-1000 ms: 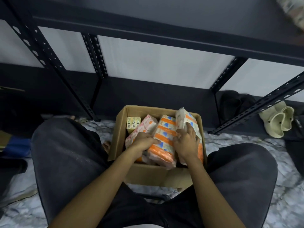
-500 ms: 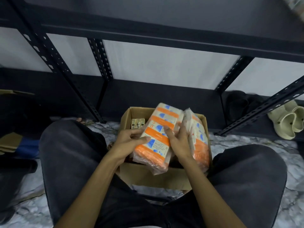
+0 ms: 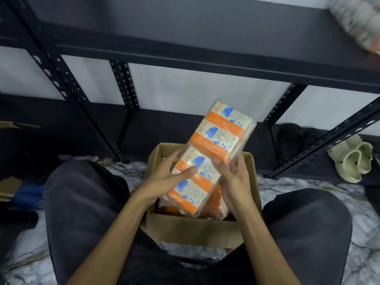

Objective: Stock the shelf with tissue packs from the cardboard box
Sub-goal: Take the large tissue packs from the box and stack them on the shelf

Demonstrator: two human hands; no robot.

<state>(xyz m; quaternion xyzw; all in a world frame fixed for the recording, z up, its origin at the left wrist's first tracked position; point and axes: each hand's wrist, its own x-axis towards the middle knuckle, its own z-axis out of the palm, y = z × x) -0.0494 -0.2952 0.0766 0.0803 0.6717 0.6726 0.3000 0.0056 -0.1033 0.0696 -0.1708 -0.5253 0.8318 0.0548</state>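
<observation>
holding a tissue pack [image 3: 213, 155] between both hands above the box [image 3: 197, 229], the person sits with knees spread either side of it. left hand [image 3: 164, 182]: thumb laid across the pack's printed face, other fingers curled round its left edge and under it, gripping. right hand [image 3: 234, 182]: fingers wrapped behind the pack's right edge, fingertips showing at the front near its middle, also gripping. pack: clear wrap over four orange, cream and blue sections in a row, tilted with its upper end leaning up and to the right, lower end over the box opening, clear of the box walls. box: cardboard, open at the top, standing on the marble-patterned floor [image 3: 308, 184] between the legs; more orange wrapped goods [image 3: 216, 204] show inside beneath the held pack, details hidden. shelf [image 3: 205, 62]: dark metal rack with perforated uprights, directly beyond the box; a blurred wrapped item [image 3: 357, 23] lies on its upper board at far right. pale clogs [image 3: 353, 159] sit on the lowest board at right.
</observation>
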